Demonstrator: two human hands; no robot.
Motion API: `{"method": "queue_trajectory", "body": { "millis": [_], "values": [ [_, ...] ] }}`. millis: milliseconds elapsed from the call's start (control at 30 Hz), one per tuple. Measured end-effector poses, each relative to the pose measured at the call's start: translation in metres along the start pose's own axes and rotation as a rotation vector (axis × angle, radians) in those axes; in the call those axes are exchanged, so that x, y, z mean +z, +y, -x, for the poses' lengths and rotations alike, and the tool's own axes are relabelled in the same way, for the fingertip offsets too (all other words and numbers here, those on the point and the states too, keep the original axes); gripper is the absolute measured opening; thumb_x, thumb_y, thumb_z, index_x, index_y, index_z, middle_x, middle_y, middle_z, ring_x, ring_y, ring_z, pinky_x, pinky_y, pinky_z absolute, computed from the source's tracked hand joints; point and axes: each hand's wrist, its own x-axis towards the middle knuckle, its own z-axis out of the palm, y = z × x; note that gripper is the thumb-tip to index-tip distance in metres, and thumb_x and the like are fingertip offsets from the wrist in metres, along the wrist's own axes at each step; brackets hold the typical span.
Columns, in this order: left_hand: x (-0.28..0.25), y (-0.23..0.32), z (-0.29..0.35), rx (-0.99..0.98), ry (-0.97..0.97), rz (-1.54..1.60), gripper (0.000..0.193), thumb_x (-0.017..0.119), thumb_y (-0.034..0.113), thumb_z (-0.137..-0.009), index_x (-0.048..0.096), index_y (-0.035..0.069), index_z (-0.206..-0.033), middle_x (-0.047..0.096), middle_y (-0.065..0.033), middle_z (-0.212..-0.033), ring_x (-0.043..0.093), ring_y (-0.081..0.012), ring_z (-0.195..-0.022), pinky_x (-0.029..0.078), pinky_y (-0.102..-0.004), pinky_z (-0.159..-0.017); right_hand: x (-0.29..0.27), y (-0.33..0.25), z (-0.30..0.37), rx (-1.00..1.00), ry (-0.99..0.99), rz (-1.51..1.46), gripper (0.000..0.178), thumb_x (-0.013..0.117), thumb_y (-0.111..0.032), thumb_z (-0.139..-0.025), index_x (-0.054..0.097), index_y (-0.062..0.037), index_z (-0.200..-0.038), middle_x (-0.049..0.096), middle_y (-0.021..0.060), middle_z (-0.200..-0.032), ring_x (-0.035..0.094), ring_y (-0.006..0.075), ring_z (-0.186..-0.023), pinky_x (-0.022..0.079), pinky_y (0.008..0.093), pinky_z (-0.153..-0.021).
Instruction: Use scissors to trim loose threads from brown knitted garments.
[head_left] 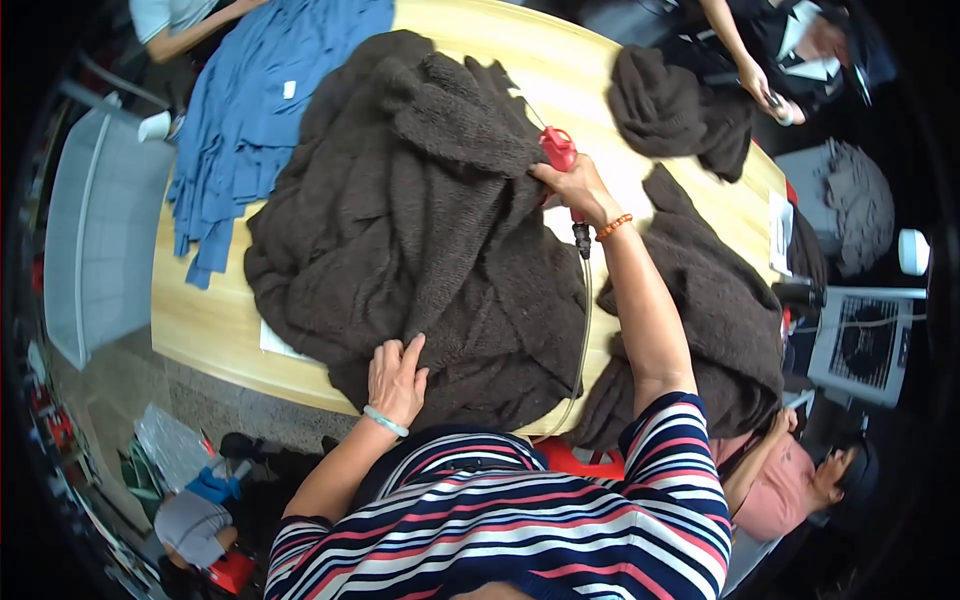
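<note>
A wooden bench (pixel 200 320) is carrying a big dark brown knitted garment (pixel 420 220), which is lying heaped across its middle. The left hand (pixel 396 380) is resting open and flat on the garment's near edge. The right hand (pixel 575 190) is gripping a red corded trimmer (pixel 558 148) against the garment's right fold.

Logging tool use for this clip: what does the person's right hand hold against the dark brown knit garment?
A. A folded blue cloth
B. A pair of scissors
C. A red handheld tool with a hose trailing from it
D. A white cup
C: the right hand grips a red handheld tool at the dark brown garment, with a hose running down from it.
</note>
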Motion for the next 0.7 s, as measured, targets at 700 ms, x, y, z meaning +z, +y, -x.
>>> {"method": "queue_trajectory", "body": {
  "millis": [700],
  "values": [
    [0.039,0.081,-0.124,0.137,0.335,0.498,0.03,0.072,0.006,-0.082,0.057,0.003,-0.108,0.057,-0.0045,-0.084,0.051,-0.0126,-0.063,0.046,-0.0244,-0.058,-0.048,0.035,0.117,0.048,0.096,0.386,0.038,0.067,-0.039,-0.09,0.061,-0.0022,-0.098,0.062,0.0103,-0.07,0.062,0.018,-0.066,0.049,0.0353,-0.064]
  ]
}}
